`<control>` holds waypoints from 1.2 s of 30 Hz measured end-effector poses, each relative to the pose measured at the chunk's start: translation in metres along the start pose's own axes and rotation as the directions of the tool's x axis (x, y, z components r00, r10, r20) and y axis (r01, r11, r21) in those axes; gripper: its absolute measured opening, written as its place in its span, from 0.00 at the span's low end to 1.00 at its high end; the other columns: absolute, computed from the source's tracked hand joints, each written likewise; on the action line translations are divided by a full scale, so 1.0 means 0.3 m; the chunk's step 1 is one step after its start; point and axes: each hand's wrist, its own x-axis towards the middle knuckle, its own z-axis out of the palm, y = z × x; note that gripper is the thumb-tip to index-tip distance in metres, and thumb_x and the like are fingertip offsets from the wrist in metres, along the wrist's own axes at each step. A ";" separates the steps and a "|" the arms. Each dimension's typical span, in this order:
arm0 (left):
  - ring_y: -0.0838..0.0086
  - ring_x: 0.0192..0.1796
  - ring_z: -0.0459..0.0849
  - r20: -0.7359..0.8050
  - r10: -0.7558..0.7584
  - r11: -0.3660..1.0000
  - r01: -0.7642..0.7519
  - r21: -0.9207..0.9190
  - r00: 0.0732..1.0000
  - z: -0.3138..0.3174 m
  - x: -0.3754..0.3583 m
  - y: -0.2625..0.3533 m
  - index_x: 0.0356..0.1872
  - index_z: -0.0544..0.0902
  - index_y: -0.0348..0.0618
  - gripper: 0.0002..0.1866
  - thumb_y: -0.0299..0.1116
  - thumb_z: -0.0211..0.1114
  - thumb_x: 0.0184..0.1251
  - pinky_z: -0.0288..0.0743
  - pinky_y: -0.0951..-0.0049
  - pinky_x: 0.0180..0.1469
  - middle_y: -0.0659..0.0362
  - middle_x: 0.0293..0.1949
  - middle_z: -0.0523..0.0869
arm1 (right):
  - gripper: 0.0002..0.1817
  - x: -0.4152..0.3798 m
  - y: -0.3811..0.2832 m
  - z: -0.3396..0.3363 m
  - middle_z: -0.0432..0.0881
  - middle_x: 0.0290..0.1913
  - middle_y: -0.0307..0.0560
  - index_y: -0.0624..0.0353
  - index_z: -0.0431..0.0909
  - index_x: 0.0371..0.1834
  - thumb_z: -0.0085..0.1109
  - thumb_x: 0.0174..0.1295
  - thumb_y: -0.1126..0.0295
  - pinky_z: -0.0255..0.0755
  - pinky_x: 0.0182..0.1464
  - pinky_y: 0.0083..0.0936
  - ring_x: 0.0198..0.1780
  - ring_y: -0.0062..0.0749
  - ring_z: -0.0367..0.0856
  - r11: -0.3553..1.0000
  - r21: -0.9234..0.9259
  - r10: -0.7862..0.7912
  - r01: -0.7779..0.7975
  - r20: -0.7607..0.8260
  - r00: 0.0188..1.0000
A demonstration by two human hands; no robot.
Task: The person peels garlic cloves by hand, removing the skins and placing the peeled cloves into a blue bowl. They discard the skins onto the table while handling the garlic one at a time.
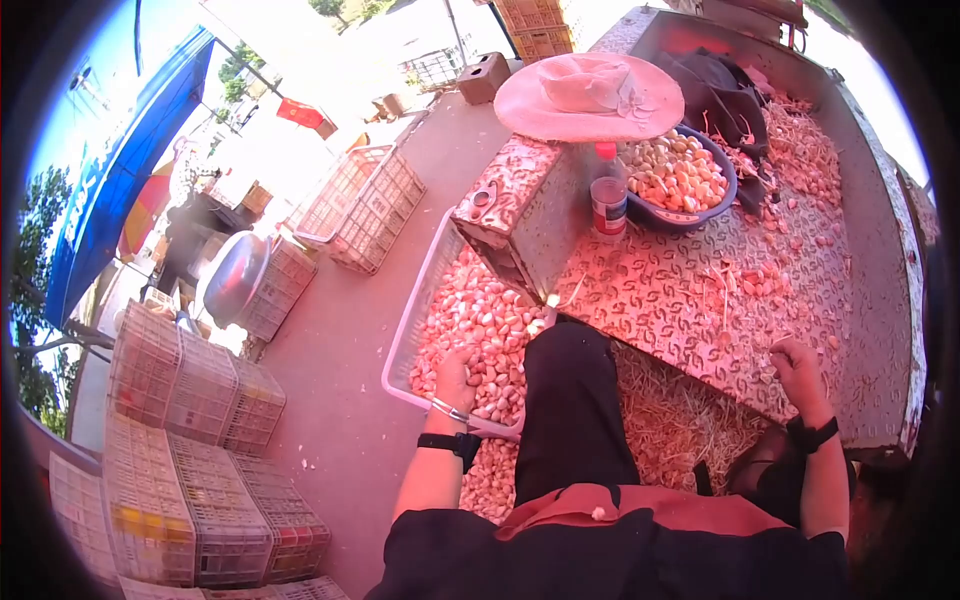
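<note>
My left hand (pixel 453 380) is over a light plastic crate (pixel 398 352) of pinkish-white garlic (pixel 478 318), beside my knee. Its fingers look curled in; whatever they hold is hidden. Above the patterned metal bed (pixel 660 315), near its front edge, is my right hand (pixel 797 370), fingers bent and closed, their contents too small to make out. Loose garlic cloves and bits of stalk (pixel 750 280) lie scattered on the metal ahead of it. A dark basin (pixel 728 195) heaped with yellowish garlic (pixel 675 172) stands farther back on the bed.
A pink sun hat (pixel 590 95) rests on a metal box (pixel 530 190), with a red-capped jar (pixel 608 205) beside it. Dark cloth (pixel 715 95) and dry skins lie at the back. Stacked crates (pixel 190 480) line the left. Straw (pixel 680 410) lies below the bed's edge.
</note>
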 end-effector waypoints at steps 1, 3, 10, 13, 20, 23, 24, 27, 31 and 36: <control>0.81 0.19 0.70 0.000 0.007 1.000 -0.007 0.024 1.000 -0.015 0.010 -0.001 0.37 0.74 0.42 0.03 0.27 0.54 0.63 0.52 0.88 0.12 0.62 0.23 0.74 | 0.04 -0.006 -0.028 -0.004 0.77 0.24 0.50 0.65 0.77 0.32 0.57 0.52 0.80 0.70 0.30 0.26 0.26 0.33 0.77 1.000 -0.008 -0.020 0.020 0.005 1.000; 0.83 0.18 0.69 0.042 0.054 0.998 -0.054 0.013 0.998 -0.019 0.019 0.022 0.35 0.74 0.43 0.02 0.27 0.55 0.63 0.52 0.87 0.12 0.63 0.22 0.73 | 0.05 -0.033 -0.024 -0.022 0.77 0.23 0.47 0.65 0.77 0.33 0.57 0.53 0.80 0.69 0.29 0.24 0.24 0.30 0.76 0.999 -0.029 -0.014 0.015 0.023 1.000; 0.84 0.15 0.67 -0.079 0.210 0.959 -0.189 0.211 0.975 0.008 0.016 0.078 0.33 0.74 0.42 0.04 0.28 0.59 0.62 0.55 0.87 0.12 0.63 0.21 0.74 | 0.04 -0.061 0.130 -0.004 0.75 0.25 0.32 0.60 0.77 0.37 0.56 0.59 0.76 0.68 0.24 0.13 0.22 0.13 0.72 0.905 0.317 0.283 -0.283 0.049 0.958; 0.83 0.15 0.70 -0.118 0.201 0.937 -0.155 0.314 0.972 -0.038 0.069 0.059 0.35 0.74 0.40 0.06 0.29 0.60 0.61 0.58 0.86 0.13 0.62 0.22 0.75 | 0.04 -0.058 0.128 0.017 0.75 0.24 0.33 0.61 0.77 0.37 0.55 0.59 0.76 0.68 0.24 0.14 0.22 0.13 0.72 0.887 0.376 0.281 -0.266 0.015 0.959; 0.66 0.37 0.83 -0.025 0.281 0.615 -0.160 0.772 0.959 -0.039 0.198 -0.008 0.41 0.79 0.26 0.19 0.34 0.65 0.54 0.75 0.72 0.41 0.50 0.34 0.83 | 0.04 -0.073 0.140 0.098 0.76 0.24 0.36 0.63 0.78 0.34 0.54 0.58 0.80 0.69 0.24 0.15 0.21 0.15 0.72 0.829 0.447 0.283 -0.336 0.183 0.941; 0.66 0.41 0.82 0.096 0.415 0.270 -0.223 0.937 0.905 -0.001 0.198 0.042 0.38 0.80 0.26 0.20 0.36 0.66 0.51 0.73 0.70 0.47 0.48 0.34 0.84 | 0.04 -0.072 0.064 0.128 0.78 0.24 0.38 0.63 0.78 0.33 0.54 0.57 0.81 0.69 0.25 0.15 0.22 0.16 0.74 0.867 0.334 0.282 -0.370 0.284 0.917; 0.66 0.41 0.82 0.180 0.460 0.170 -0.285 0.943 0.870 0.045 0.210 0.014 0.38 0.81 0.26 0.20 0.36 0.66 0.50 0.73 0.69 0.49 0.48 0.34 0.84 | 0.03 -0.078 0.064 0.137 0.78 0.22 0.40 0.64 0.78 0.32 0.55 0.56 0.81 0.71 0.28 0.17 0.24 0.19 0.77 0.891 0.319 0.222 -0.324 0.316 0.922; 0.81 0.22 0.76 0.237 0.426 0.526 -0.452 0.721 0.873 0.293 0.054 0.096 0.34 0.80 0.34 0.07 0.29 0.60 0.60 0.69 0.83 0.22 0.60 0.24 0.81 | 0.06 -0.113 -0.014 0.147 0.82 0.27 0.49 0.60 0.80 0.32 0.58 0.51 0.74 0.74 0.34 0.30 0.30 0.37 0.82 0.992 0.109 -0.092 0.063 0.283 0.955; 0.87 0.20 0.71 0.542 0.320 0.613 -0.606 0.507 0.777 0.677 -0.253 0.082 0.34 0.78 0.39 0.04 0.27 0.57 0.66 0.63 0.88 0.19 0.64 0.24 0.78 | 0.09 -0.143 0.017 0.203 0.82 0.30 0.51 0.58 0.80 0.35 0.60 0.51 0.68 0.74 0.37 0.36 0.35 0.45 0.82 0.992 0.000 -0.121 0.127 0.311 0.943; 0.86 0.24 0.74 0.812 0.012 0.583 -0.664 0.469 0.584 1.031 -0.324 -0.134 0.37 0.78 0.37 0.04 0.26 0.59 0.64 0.67 0.87 0.26 0.64 0.27 0.79 | 0.08 -0.118 -0.038 0.096 0.81 0.30 0.50 0.56 0.79 0.33 0.61 0.52 0.67 0.73 0.37 0.37 0.35 0.46 0.81 0.986 -0.046 -0.138 0.162 0.325 0.935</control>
